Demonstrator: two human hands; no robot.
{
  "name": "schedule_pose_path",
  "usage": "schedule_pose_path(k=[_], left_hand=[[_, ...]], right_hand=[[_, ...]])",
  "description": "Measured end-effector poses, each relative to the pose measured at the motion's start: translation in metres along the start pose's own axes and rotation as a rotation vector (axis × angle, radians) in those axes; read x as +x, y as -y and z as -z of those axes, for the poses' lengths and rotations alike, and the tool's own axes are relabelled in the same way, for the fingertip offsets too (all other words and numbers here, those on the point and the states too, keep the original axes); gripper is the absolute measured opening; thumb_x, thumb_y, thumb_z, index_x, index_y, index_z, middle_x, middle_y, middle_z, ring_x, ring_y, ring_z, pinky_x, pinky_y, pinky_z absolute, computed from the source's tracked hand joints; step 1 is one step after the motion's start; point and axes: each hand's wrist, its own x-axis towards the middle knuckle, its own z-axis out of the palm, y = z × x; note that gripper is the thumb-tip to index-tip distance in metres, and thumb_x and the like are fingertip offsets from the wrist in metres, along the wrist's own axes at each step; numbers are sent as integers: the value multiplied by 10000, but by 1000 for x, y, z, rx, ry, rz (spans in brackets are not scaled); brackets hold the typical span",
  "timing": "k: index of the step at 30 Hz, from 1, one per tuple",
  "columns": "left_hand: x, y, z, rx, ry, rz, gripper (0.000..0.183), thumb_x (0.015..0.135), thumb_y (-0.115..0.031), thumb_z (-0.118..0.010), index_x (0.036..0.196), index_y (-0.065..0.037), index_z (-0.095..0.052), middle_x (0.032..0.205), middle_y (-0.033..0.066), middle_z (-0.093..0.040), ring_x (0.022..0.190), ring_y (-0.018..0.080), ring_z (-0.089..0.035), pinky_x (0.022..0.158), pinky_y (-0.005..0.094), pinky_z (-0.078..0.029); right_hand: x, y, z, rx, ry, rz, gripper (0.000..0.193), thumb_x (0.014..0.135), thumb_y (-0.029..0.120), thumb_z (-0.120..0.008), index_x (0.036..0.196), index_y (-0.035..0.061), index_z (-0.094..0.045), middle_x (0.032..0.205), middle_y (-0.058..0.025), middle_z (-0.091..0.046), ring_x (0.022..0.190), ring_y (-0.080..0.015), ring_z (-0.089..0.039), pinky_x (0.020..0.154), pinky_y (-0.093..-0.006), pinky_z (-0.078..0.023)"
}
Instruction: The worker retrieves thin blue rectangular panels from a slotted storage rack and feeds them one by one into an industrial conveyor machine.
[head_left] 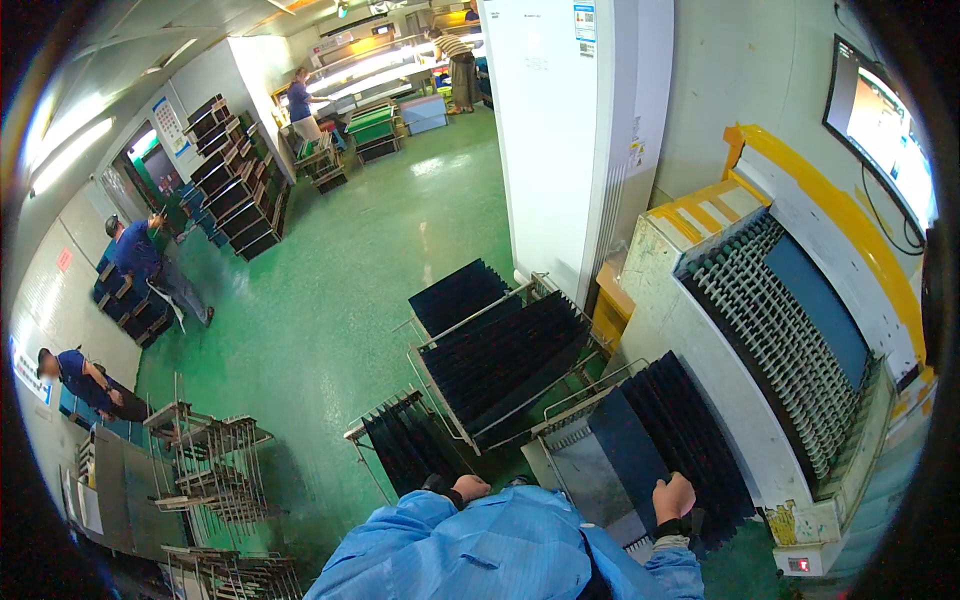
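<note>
The blue panel (637,440) is standing in the slotted rack (568,440), beside the right hand (674,497); its fingers and the left hand's (470,488) are curving inward, whether gripping anything I cannot tell. Careless tilting could be scraping it against neighbouring black panels (690,430).

A glossy green floor (330,270) spread through the room, light glinting off its surface. On it three wire racks stood close together: a left rack (355,434), a middle rack (485,312) and a right rack (595,388), each loaded with dark panels (505,345) on edge in tight rows. A roller machine (735,390) stood just beside the right rack, a tall white cabinet (550,150) behind the middle one. Black crates (235,185) rose in stacks farther back, well apart from a blue bin (425,114).
</note>
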Motion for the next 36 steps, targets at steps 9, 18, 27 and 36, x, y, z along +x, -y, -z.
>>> schedule_pose_path(k=[9, 18, 27, 36], left_hand=[[14, 21, 1, -84, 61, -26, 392, 726, -397, -629, 884, -45, -696, 834, 116, -676, 790, 246, -634, 735, 349, -492], [7, -24, 4, -162, 146, -60, 267, 753, -292, -665, 803, -30, -687, 711, 47, -649, 630, 123, -588, 599, 279, -474], [46, -13, -3, 117, 153, -288, 331, 767, -303, -663, 908, -4, -673, 801, 74, -672, 710, 154, -628, 667, 284, -503], [29, 0, 10, 78, 89, -271, 285, 788, -254, -656, 918, -2, -679, 849, 81, -679, 769, 147, -628, 700, 268, -497]], right_hand=[[3, -3, 15, 133, 100, 167, 204, 699, 206, -648, 792, 25, -655, 801, -211, -630, 769, -402, -600, 675, -474, -471], [-7, 2, 153, 75, -68, 176, 195, 688, 240, -684, 774, 66, -663, 736, -168, -632, 735, -364, -612, 632, -458, -465], [15, -90, 187, 1525, -266, -311, 224, 762, 113, -682, 963, 26, -639, 852, -31, -643, 720, -150, -577, 688, -312, -471], [69, -69, 157, 2192, 74, -275, 106, 823, 79, -609, 917, 66, -562, 924, -73, -596, 879, -221, -557, 802, -366, -440]])
